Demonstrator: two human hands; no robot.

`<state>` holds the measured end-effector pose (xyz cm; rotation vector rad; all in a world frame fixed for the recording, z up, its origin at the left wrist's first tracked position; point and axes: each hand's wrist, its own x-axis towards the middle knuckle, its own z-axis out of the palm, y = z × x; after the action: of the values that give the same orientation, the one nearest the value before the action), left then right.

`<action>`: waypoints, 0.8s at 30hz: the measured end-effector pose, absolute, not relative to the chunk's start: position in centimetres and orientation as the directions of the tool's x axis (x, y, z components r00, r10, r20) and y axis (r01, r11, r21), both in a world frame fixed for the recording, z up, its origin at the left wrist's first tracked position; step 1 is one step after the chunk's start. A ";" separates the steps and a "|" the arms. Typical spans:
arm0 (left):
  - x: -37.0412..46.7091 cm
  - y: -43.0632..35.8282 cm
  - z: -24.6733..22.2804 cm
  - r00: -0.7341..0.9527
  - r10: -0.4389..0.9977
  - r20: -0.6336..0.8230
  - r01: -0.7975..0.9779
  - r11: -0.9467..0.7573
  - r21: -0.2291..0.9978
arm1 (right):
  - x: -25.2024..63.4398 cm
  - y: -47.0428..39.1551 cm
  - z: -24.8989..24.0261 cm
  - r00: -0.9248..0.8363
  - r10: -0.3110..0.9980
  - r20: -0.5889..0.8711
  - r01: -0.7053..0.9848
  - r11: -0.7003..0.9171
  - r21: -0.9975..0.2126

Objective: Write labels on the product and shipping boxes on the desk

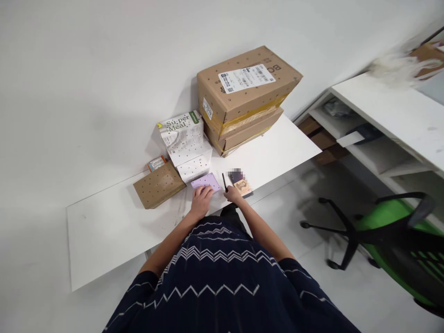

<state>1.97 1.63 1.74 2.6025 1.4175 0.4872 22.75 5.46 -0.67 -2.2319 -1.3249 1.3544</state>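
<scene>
We steady the purple box (208, 180) best under left hand (201, 201), its finger spread unclear; right hand (232, 194) pinches black pen (224, 181).

The wheeled chair (385, 226) suggests an office

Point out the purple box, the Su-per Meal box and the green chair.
Purple box (205, 180), head view: its top face.
Su-per Meal box (182, 133), head view: its printed face.
Green chair (380, 221), head view: its seat.
</scene>
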 end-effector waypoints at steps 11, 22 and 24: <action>1.8 1.6 2.1 0.503 0.838 0.211 0.792 -0.545 0.275 | 23.1 5.7 -1.6 0.304 0.837 -0.455 0.792 -0.487 -0.368; 1.9 1.6 2.0 0.500 0.848 0.174 0.798 -0.529 0.290 | 26.6 4.3 -3.7 0.409 0.856 -0.317 0.834 -0.492 -0.251; 1.9 1.6 1.9 0.501 0.846 0.183 0.797 -0.533 0.284 | 26.7 4.2 -3.6 0.418 0.854 -0.309 0.817 -0.503 -0.282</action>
<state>1.90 1.61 1.92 2.5771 1.4230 0.4508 26.67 4.18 -3.59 -2.5708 -1.5187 0.6415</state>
